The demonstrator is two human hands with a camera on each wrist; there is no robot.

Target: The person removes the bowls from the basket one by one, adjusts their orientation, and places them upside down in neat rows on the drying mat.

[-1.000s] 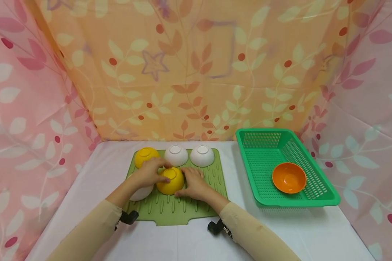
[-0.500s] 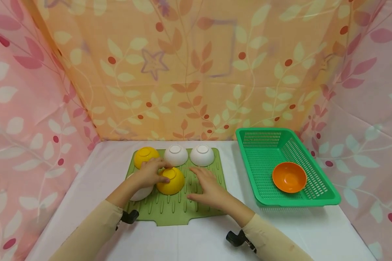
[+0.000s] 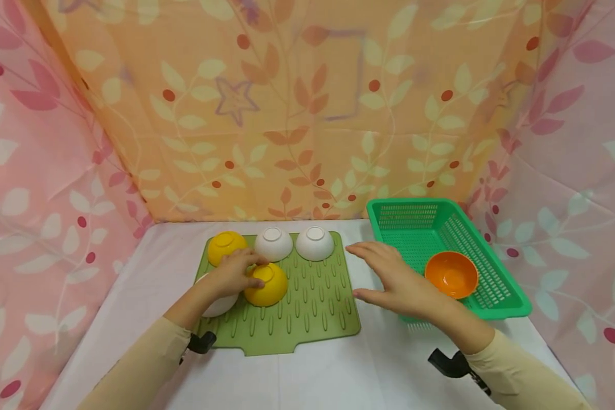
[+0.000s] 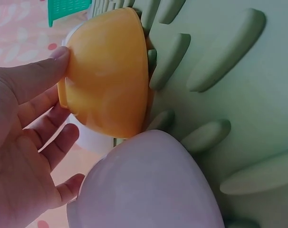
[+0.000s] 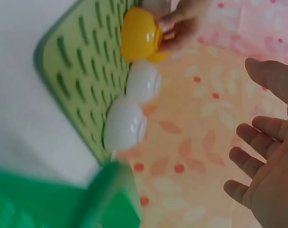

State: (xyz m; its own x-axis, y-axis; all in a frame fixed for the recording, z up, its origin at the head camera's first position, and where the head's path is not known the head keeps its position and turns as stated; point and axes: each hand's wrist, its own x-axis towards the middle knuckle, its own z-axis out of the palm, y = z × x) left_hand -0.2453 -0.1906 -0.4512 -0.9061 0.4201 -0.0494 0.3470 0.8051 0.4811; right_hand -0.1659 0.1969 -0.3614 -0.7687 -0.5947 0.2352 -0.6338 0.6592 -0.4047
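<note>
An upside-down yellow bowl (image 3: 271, 287) rests on the green drying mat (image 3: 312, 307). My left hand (image 3: 236, 273) holds it near its raised foot; in the left wrist view the thumb (image 4: 58, 59) touches the bowl's wall. A white bowl (image 3: 220, 306), partly hidden by the left wrist, sits beside it. My right hand (image 3: 400, 279) is in the air between the mat and the green basket (image 3: 517, 307), fingers spread and holding nothing. An orange bowl (image 3: 451, 275) lies upright in the basket.
Along the mat's back edge stand another upturned yellow bowl (image 3: 225, 246) and two upturned white bowls (image 3: 273, 245). A white cloth (image 3: 333, 376) covers the table. Patterned curtains (image 3: 297, 114) enclose the back and sides.
My right hand has left the yellow bowl and moved right, to the basket's near left side. My left hand stays on the bowl. The view has turned slightly.
</note>
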